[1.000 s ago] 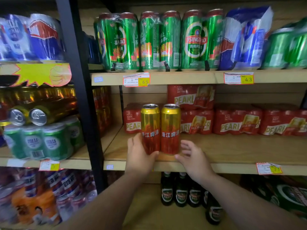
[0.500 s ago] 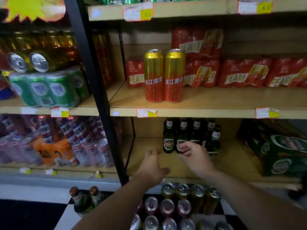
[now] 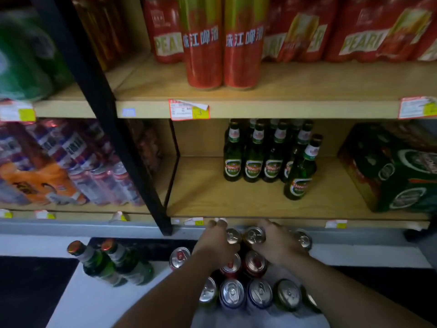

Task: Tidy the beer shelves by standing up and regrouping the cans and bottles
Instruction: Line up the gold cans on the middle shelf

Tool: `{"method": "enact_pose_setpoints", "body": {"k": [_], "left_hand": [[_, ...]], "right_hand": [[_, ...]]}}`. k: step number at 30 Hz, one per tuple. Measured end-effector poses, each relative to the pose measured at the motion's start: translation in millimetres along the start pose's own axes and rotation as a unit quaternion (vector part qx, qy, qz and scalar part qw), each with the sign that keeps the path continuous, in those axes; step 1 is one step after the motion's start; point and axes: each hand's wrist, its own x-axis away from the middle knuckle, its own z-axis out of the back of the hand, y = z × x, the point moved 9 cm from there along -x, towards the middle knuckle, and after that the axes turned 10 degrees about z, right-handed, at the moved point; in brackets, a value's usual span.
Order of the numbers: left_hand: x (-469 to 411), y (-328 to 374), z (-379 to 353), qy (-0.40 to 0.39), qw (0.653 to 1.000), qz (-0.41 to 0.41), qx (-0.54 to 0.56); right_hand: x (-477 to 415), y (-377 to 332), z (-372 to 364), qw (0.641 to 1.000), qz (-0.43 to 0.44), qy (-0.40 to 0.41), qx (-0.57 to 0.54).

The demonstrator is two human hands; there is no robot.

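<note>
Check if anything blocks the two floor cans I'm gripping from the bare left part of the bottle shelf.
Nothing visible does. The left hand and right hand grip the cans just in front of the shelf edge; the green bottles stand further right, off that path.

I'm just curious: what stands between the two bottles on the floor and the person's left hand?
One red-topped can, seen in the head view, stands between the floor bottles and the left hand.

At twelve o'clock, tall cans (image 3: 204, 43) are glowing red and gold; the bottles (image 3: 254, 159) are gleaming dark green.
</note>
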Motion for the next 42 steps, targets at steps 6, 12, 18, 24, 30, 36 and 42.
{"method": "enact_pose_setpoints", "body": {"k": [6,12,18,24,30,36,42], "left_hand": [[-42,-19,-35,-0.035,0.998,0.050,0.008],[-78,-25,-58,-0.056,0.995,0.080,-0.014],[-90,-30,-64,-0.030,0.995,0.089,-0.023],[-83,-21,-45,0.021,0.996,0.080,0.022],[-52,12,13,0.071,0.997,0.032,0.027],[7,52,88,0.120,0.988,-0.014,0.091],[77,94,164,0.186,0.965,-0.053,0.176]], "right_hand": [[-24,17,-24,0.993,0.019,-0.010,0.120],[-53,28,-50,0.985,0.026,-0.044,0.167],[-70,39,-60,0.988,-0.006,-0.046,0.149],[-69,40,-42,0.997,-0.018,-0.026,0.068],[-50,19,11,0.995,-0.024,0.016,-0.095],[-15,-17,85,0.969,0.010,0.091,-0.229],[28,-62,170,0.928,0.084,0.153,-0.328]]}}
